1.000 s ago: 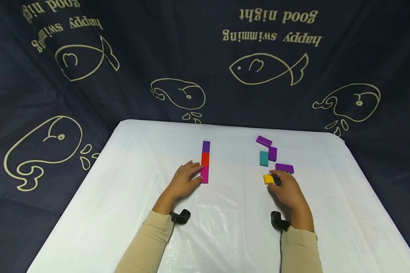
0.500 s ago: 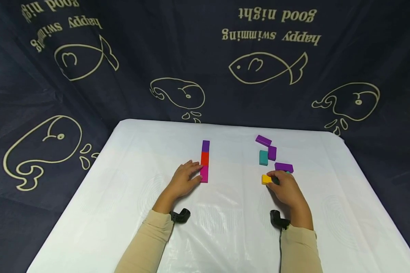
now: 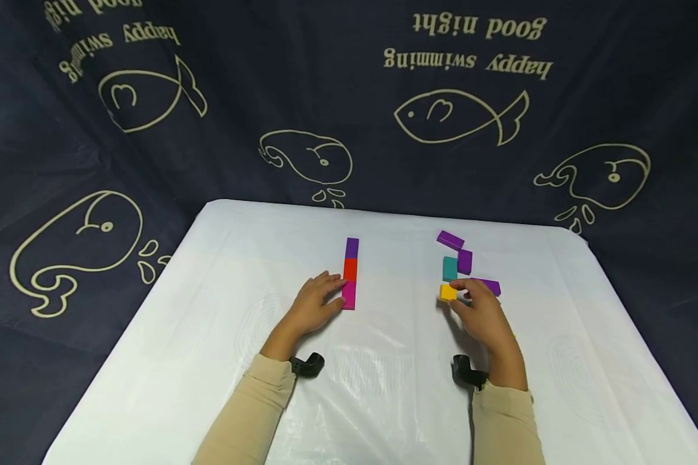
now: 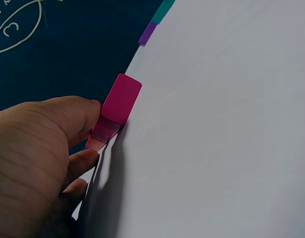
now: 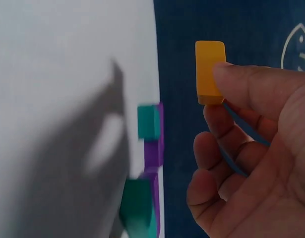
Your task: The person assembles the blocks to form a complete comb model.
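A straight row of blocks lies left of the table's middle in the head view: a purple block [image 3: 352, 248] at the far end, a red block [image 3: 350, 269], then a magenta block [image 3: 349, 295] nearest. My left hand [image 3: 315, 305] rests at the row's left side, index fingertip and thumb touching the magenta block, other fingers relaxed. To the right, my right hand [image 3: 481, 314] pinches a yellow block [image 3: 448, 292] between thumb and fingers. In the right wrist view that yellow block [image 5: 210, 69] appears raised off the table, its remaining fingers loosely curled below.
Beyond the right hand lie a teal block [image 3: 450, 268] and purple blocks [image 3: 450, 240], one partly hidden behind the hand [image 3: 488, 286]. A dark green block [image 5: 137, 206] shows in the right wrist view. A dark printed cloth [image 3: 302, 84] hangs behind the white table [image 3: 407, 400].
My right hand has lifted the yellow block and shifted it slightly left and away from me, toward the teal block. The left hand stays at the magenta block.
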Available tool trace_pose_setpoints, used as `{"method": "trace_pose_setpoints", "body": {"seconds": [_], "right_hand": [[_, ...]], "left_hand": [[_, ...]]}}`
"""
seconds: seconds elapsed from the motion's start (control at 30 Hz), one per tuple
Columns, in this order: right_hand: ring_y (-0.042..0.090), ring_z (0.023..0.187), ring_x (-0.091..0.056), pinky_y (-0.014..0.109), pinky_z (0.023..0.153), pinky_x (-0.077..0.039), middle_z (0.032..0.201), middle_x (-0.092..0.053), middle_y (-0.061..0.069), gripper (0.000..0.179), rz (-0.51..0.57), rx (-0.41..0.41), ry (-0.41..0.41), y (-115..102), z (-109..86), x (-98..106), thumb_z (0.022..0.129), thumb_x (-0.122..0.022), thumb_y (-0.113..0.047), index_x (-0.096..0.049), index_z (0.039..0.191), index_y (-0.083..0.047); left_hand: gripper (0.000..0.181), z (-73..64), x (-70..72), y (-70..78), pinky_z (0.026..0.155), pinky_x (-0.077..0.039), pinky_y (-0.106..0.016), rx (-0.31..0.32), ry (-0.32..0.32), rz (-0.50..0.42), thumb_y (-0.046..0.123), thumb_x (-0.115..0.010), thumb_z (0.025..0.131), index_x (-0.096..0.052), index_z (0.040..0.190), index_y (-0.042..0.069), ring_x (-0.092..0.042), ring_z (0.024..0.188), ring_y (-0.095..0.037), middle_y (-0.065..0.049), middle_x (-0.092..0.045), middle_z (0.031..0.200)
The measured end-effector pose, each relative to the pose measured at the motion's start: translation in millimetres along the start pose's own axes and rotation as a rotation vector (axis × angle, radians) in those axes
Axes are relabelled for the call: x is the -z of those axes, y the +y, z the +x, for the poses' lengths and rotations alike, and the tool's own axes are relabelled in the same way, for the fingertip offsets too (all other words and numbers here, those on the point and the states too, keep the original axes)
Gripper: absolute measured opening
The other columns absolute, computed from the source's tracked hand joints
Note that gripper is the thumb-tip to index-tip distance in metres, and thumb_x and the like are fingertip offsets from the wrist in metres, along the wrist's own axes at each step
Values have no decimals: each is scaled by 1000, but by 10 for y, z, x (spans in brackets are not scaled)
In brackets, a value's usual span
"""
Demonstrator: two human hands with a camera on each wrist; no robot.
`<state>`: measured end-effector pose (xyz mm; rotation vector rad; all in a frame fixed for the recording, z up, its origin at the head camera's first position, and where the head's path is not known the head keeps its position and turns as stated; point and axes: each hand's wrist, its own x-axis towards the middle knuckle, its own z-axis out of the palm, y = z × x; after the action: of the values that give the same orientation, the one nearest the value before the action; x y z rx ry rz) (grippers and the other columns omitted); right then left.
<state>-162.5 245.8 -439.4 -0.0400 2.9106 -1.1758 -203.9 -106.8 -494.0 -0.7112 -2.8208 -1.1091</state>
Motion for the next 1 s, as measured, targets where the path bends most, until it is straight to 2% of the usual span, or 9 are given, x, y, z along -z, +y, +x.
{"method": "trace_pose_setpoints", "body": {"seconds": [0.17,0.43,0.6,1.0], "right_hand": [[40,120,-47,59,100,-43,132,-51,20,34,40,19,-34,-127,16,-86,96,-60,-8,-55,129,-1],[37,114,-52,55,97,-45,127,-55,19,32,54,82,-68,-296,54,-247,94,-63,-8,-57,124,-2],[35,112,-54,53,98,-47,123,-57,16,31,63,94,-101,-433,62,-369,93,-65,-8,-59,123,-4],[29,103,-56,47,94,-50,112,-60,9,27,86,142,-113,-735,44,-696,89,-69,-5,-63,115,-6]], "left_hand": [[44,3,-4,4,117,-19,-56,-5,3,-2,22,-64,94,-61,135,5,-33,143,-35,-13,-54,143],[45,7,-17,-24,118,-18,-55,-4,3,13,23,-64,94,-60,136,6,-32,144,-34,-12,-54,144],[45,7,-20,-26,117,-19,-57,-5,6,-1,22,-64,94,-60,136,5,-32,144,-35,-13,-54,143],[45,2,-11,-16,118,-19,-55,1,6,7,22,-64,94,-60,136,5,-33,143,-34,-12,-54,144]]}}
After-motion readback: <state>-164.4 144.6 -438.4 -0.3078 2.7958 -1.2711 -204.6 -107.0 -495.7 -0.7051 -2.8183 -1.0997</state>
